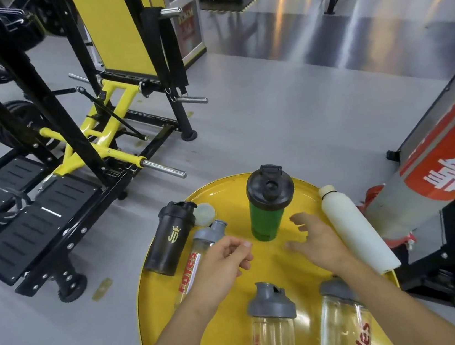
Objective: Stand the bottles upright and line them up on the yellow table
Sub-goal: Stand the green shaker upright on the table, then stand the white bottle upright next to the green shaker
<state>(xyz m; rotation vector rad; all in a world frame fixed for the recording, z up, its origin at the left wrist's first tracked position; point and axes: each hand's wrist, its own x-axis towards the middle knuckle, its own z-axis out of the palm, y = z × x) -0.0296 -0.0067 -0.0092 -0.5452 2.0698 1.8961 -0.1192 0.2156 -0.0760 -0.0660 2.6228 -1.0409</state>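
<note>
A round yellow table carries several bottles. A green shaker with a black lid stands upright at the back. To its left a black shaker and a clear grey-capped bottle with red lettering look tipped over, and a white bottle lies along the right rim. Two clear grey-capped bottles sit at the near edge. My left hand hovers over the clear bottle on the left, fingers loosely curled, holding nothing. My right hand is spread open between the green shaker and the white bottle.
A black and yellow gym machine with foot plates stands left of the table. A grey post with a red banner leans close to the table's right side, above a black frame. Grey gym floor lies beyond.
</note>
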